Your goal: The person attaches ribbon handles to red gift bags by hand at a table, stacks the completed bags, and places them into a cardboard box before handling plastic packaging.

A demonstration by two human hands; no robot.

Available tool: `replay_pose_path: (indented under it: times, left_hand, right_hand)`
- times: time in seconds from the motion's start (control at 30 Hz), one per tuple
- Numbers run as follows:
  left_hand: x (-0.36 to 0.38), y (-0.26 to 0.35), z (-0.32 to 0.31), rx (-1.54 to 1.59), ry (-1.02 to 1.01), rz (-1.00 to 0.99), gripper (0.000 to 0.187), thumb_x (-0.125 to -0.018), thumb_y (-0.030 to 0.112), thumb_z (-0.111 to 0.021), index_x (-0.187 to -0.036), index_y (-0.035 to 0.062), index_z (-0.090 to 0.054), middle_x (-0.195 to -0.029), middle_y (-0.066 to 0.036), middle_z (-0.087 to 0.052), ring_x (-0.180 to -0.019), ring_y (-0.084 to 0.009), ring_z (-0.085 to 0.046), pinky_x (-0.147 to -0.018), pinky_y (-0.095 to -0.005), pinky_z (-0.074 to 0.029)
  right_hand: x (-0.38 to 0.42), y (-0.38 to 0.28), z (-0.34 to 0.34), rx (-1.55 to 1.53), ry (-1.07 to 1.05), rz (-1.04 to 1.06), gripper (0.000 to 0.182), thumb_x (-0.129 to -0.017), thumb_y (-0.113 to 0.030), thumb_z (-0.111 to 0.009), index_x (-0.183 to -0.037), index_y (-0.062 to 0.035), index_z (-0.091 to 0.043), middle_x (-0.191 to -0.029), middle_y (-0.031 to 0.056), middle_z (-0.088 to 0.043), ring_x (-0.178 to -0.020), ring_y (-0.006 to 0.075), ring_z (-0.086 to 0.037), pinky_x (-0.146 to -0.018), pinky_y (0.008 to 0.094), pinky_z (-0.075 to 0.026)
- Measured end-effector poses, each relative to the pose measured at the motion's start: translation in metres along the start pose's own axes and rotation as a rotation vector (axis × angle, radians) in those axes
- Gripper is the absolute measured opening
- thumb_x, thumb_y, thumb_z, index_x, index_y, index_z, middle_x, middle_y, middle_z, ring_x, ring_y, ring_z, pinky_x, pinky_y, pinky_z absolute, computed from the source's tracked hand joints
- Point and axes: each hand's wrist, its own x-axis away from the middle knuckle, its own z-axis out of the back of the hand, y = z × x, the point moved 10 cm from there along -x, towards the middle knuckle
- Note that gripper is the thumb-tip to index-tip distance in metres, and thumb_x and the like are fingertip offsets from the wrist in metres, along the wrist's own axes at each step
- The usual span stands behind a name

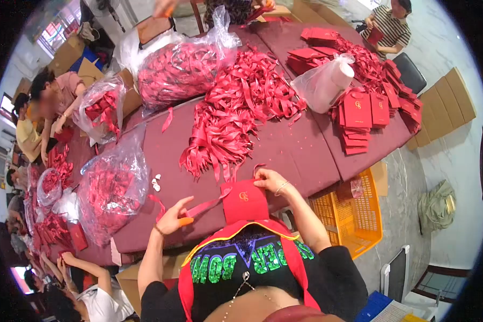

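Note:
My right hand [271, 181] pinches the top edge of a small red gift bag [244, 201] with a gold emblem, held upright against my chest at the table's near edge. My left hand [173, 217] holds an orange tool [185, 220] and touches a red ribbon [204, 206] that runs from the bag's top towards it. A big heap of loose red ribbons [236, 112] lies just beyond the bag on the maroon table [295, 150].
Clear plastic sacks of ribbons [112, 190] [177, 72] stand left and far. Stacks of finished red bags [367, 115] lie right, by a white plastic bag [324, 83]. An orange crate [354, 214] sits right of me. Other people work along the left side and far end.

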Motion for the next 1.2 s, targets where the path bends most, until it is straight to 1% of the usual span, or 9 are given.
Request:
replay_pose_path:
  times: [0.07,0.1,0.17,0.3,0.57,0.77,0.93,1.07,1.2]
  left_hand:
    - [0.015,0.023,0.012,0.418,0.043,-0.045,0.074,-0.072,0.008,-0.068,-0.135,0.0106,-0.029,-0.078,-0.006,-0.053,-0.079,-0.0162,-0.056,-0.068,-0.0255,-0.046]
    - [0.018,0.029,0.014,0.405,0.042,-0.055,0.074,-0.072,0.008,-0.068,-0.135,0.0106,-0.029,-0.078,-0.006,-0.053,-0.079,-0.0162,-0.056,-0.068,-0.0255,-0.046]
    - [0.029,0.058,0.026,0.953,0.0,-0.364,0.076,-0.071,0.005,-0.068,-0.135,0.0104,-0.028,-0.085,-0.008,-0.054,-0.083,-0.0187,-0.057,-0.07,-0.0263,-0.046]
    - [0.029,0.086,0.036,1.198,-0.081,-0.587,0.068,-0.074,0.012,-0.067,-0.132,0.0036,-0.033,-0.101,-0.013,-0.056,-0.089,-0.0235,-0.056,-0.079,-0.0382,-0.044]
    - [0.011,0.1,0.056,1.101,0.144,-0.721,0.055,-0.08,0.013,-0.063,-0.128,-0.0002,-0.039,-0.102,-0.009,-0.055,-0.089,-0.0184,-0.053,-0.08,-0.0321,-0.043]
    - [-0.015,0.081,0.051,0.85,0.305,-0.525,0.027,-0.088,0.019,-0.052,-0.106,-0.0018,-0.056,-0.075,-0.005,-0.056,-0.068,-0.0133,-0.053,-0.061,-0.0256,-0.042]
    - [-0.02,0.109,0.031,1.162,-0.049,-0.702,0.039,-0.083,0.012,-0.058,-0.118,0.0004,-0.048,-0.092,-0.007,-0.057,-0.08,-0.0155,-0.055,-0.07,-0.0279,-0.045]
    - [-0.01,0.144,0.019,1.021,-0.057,-0.716,0.062,-0.075,0.0,-0.064,-0.131,0.0054,-0.038,-0.114,-0.008,-0.052,-0.096,-0.0179,-0.055,-0.083,-0.0297,-0.045]
    - [-0.014,0.151,0.011,0.655,0.101,-0.575,0.042,-0.081,0.002,-0.058,-0.122,0.0045,-0.049,-0.104,-0.006,-0.056,-0.089,-0.0126,-0.055,-0.078,-0.0252,-0.046]
  right_hand:
    - [-0.002,-0.017,-0.007,0.107,0.042,0.016,0.025,-0.072,-0.026,-0.068,-0.084,-0.0074,-0.057,-0.076,0.0086,-0.061,-0.071,0.0205,-0.058,-0.067,0.0337,-0.045]
    - [0.008,-0.027,-0.005,0.143,0.073,-0.059,0.014,-0.077,-0.012,-0.066,-0.082,-0.0051,-0.054,-0.068,-0.0025,-0.052,-0.064,0.0071,-0.047,-0.054,0.0242,-0.041]
    - [0.003,-0.016,-0.017,-0.015,0.042,-0.005,0.016,-0.077,-0.017,-0.066,-0.082,-0.0073,-0.054,-0.067,-0.0024,-0.051,-0.061,0.0072,-0.047,-0.052,0.0237,-0.039]
    - [0.01,-0.017,-0.018,-0.061,0.116,0.007,0.017,-0.077,-0.018,-0.066,-0.084,-0.0087,-0.053,-0.066,-0.0021,-0.05,-0.058,0.0071,-0.046,-0.05,0.0229,-0.039]
    - [0.022,-0.019,-0.022,-0.055,0.094,-0.097,0.026,-0.072,-0.017,-0.07,-0.087,-0.0034,-0.054,-0.07,0.0038,-0.057,-0.064,0.0109,-0.052,-0.059,0.029,-0.044]
    - [0.015,-0.031,-0.023,0.041,0.086,-0.075,0.024,-0.072,-0.021,-0.069,-0.083,-0.0027,-0.057,-0.068,0.0055,-0.059,-0.063,0.0121,-0.053,-0.058,0.0289,-0.044]
    - [0.016,-0.043,-0.027,0.039,0.07,-0.087,0.024,-0.073,-0.02,-0.069,-0.086,-0.003,-0.059,-0.069,0.0039,-0.058,-0.062,0.0108,-0.053,-0.055,0.0279,-0.044]
    - [0.014,-0.047,-0.026,0.068,0.069,-0.033,0.027,-0.073,-0.021,-0.069,-0.092,-0.0035,-0.061,-0.07,0.0065,-0.061,-0.062,0.0128,-0.056,-0.055,0.0295,-0.046]
    - [0.014,-0.037,-0.029,-0.007,0.028,-0.118,0.026,-0.073,-0.02,-0.068,-0.092,-0.0032,-0.062,-0.071,0.0064,-0.061,-0.062,0.0128,-0.057,-0.054,0.0283,-0.046]
